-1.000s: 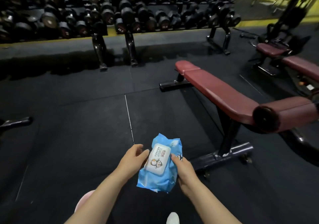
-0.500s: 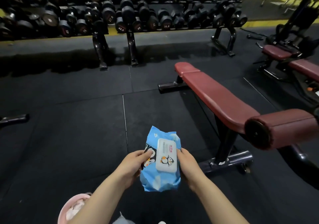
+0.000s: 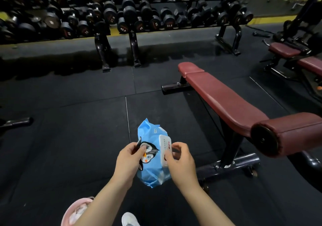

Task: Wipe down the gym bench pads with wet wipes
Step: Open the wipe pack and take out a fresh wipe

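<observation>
A blue wet wipes pack (image 3: 152,157) with a penguin picture and a white flip lid is held upright in front of me. My left hand (image 3: 129,162) grips its left side. My right hand (image 3: 180,161) pinches the edge of the white lid on the right side; the lid looks closed. The dark red bench pad (image 3: 221,98) runs from the middle of the view toward the lower right. It ends in a red roller pad (image 3: 292,135), to the right of my hands.
A long dumbbell rack (image 3: 132,16) lines the back wall. Another red bench (image 3: 285,50) stands at the far right. A black bar end (image 3: 17,122) lies on the floor at left. A pink bucket (image 3: 75,213) and a white shoe (image 3: 129,219) sit at the bottom.
The pack has turned so its lid faces right, and my right hand has moved onto the lid edge. My view has shifted slightly, with the bench pad now further right.
</observation>
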